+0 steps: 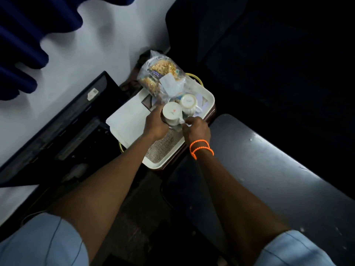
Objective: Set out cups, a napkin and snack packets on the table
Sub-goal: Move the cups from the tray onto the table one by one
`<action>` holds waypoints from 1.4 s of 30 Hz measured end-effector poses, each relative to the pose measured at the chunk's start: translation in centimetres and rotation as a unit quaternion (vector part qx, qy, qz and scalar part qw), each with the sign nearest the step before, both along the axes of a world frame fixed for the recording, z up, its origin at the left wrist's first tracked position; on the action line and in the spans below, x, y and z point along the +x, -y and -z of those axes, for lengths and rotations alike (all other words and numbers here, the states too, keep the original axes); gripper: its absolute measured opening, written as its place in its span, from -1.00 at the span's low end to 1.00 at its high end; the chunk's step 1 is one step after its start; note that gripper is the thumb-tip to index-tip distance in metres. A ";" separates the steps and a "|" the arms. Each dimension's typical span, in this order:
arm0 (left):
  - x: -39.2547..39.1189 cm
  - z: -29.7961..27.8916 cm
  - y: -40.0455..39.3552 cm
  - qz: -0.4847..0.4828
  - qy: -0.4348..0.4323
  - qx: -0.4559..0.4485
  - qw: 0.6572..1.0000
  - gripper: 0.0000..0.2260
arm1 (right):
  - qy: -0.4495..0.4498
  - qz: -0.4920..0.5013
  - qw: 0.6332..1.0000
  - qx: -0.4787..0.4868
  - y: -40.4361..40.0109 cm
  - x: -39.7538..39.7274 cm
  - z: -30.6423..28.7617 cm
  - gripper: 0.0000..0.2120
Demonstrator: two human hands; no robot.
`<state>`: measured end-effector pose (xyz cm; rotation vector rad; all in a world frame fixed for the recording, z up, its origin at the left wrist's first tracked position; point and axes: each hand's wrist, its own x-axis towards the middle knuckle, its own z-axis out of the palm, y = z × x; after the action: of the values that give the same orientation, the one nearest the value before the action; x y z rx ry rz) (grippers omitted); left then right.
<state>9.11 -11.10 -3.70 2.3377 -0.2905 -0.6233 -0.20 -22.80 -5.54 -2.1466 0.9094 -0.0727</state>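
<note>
A cream tray (pixel 208 96) holds two upturned white cups, a clear bag of snack packets (pixel 160 73) and a white napkin (pixel 126 120). My left hand (pixel 156 123) wraps around the near cup (pixel 171 114) from the left. My right hand (pixel 196 129), with orange bands on its wrist, pinches that cup's handle. The second cup (pixel 189 103) stands just behind it, bottom up. A woven mat (pixel 162 146) lines the near end of the tray.
A grey table top (pixel 269 160) lies to the right of the tray. A dark open case (pixel 57 127) sits at the left against a white wall (pixel 107 35). Blue curtain folds (pixel 21 45) hang at the upper left. Dark seating fills the upper right.
</note>
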 end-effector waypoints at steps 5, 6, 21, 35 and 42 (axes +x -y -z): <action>0.3 0.4 0.2 -0.080 -0.020 -0.025 0.996 -0.49 | 0.085 0.021 0.995 0.051 0.2 -0.9 -0.4 -0.80; 0.1 0.4 0.3 -0.097 -0.027 -0.034 0.994 -0.50 | 0.117 0.031 0.991 0.064 0.3 -1.1 -0.7 -0.82; -9.0 -2.0 5.2 -0.195 -0.268 -0.272 0.903 -0.84 | 0.222 0.147 0.926 0.268 5.8 -7.0 -4.8 -0.73; -26.4 0.3 12.1 -0.027 -0.440 -0.106 0.891 -0.54 | 0.145 0.327 0.860 0.363 11.2 -26.8 -2.6 -0.40; -32.2 2.3 13.3 -0.001 -0.447 -0.063 0.892 -0.83 | 0.137 0.389 0.838 0.358 9.3 -34.9 0.6 -0.53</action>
<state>-23.13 -24.35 -5.97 1.6939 0.1008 -1.5299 -35.10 -32.10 -6.13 -0.9565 1.3191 -0.3713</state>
